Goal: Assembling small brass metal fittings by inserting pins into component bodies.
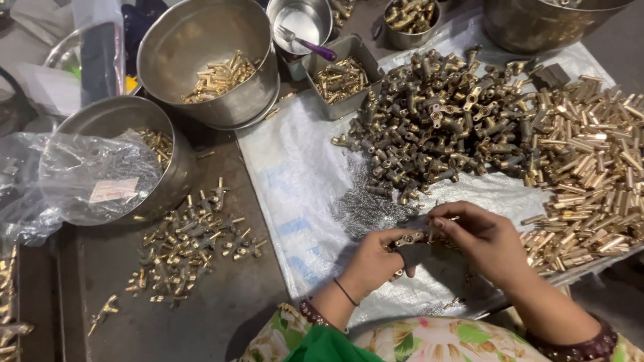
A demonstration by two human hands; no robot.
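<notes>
1. Holding a small brass fitting [407,238] in my left hand [370,263], grip closed on it, above the plastic sheet [295,194].
2. Pinching its end, my right hand [483,241] meets it, grip narrow.
3. Dark fittings pile [436,114] lies just beyond on the worktop.

Shiny brass tubes [590,161], dull metal fittings [436,121], glossy plastic sheet [295,181]
</notes>
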